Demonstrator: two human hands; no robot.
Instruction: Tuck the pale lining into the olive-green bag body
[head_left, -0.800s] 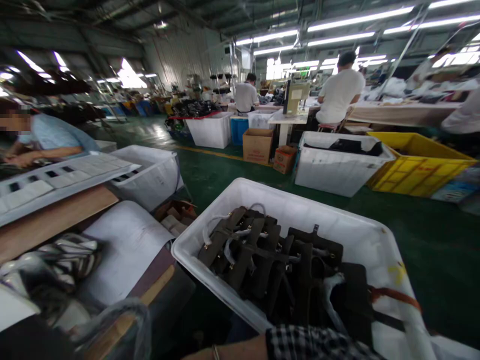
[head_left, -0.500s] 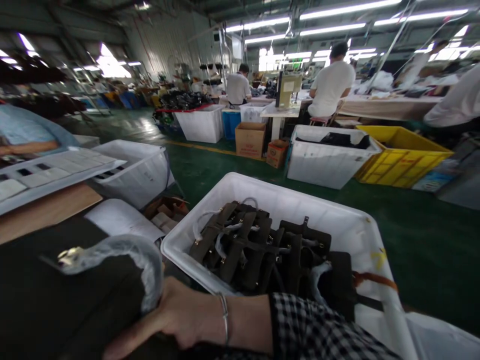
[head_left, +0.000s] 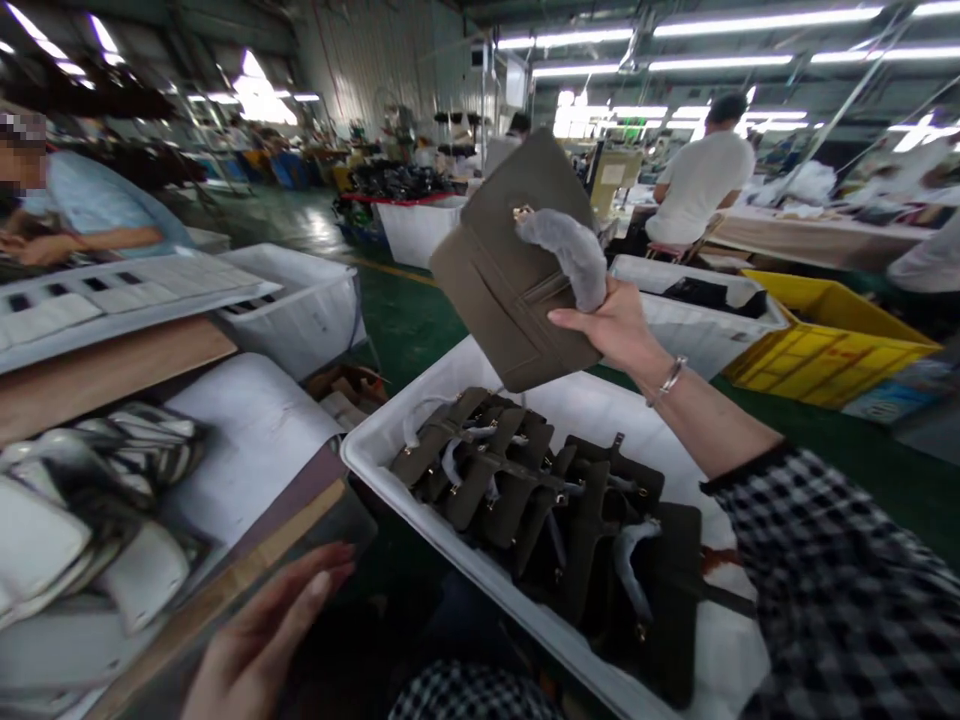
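Observation:
My right hand [head_left: 621, 325] is raised over the bin, its fingers and thumb closed on an olive-brown handbag panel [head_left: 499, 290]. The piece is flat and tilted, with a curved handle [head_left: 570, 250] wrapped in clear plastic and a gold-coloured fitting at the handle's end. Below it, several similar dark bag panels [head_left: 480, 470] with wrapped handles lie overlapping in a white plastic bin [head_left: 637, 400]. At the lower left, my left hand [head_left: 270, 625] is stretched out with nothing in it, near the table edge and beside the bin.
Pale, dark-edged pieces [head_left: 112, 510] are stacked on the left table by a white sheet [head_left: 247, 430]. Behind stands another white bin [head_left: 300, 310]. A co-worker in light blue [head_left: 105, 205] is at the far left. A yellow bin [head_left: 832, 345] stands at the right.
My right hand has lifted the bag panel from the lower left up and to the right, over the bin. My left hand has come into view, and the stacked pale pieces are uncovered.

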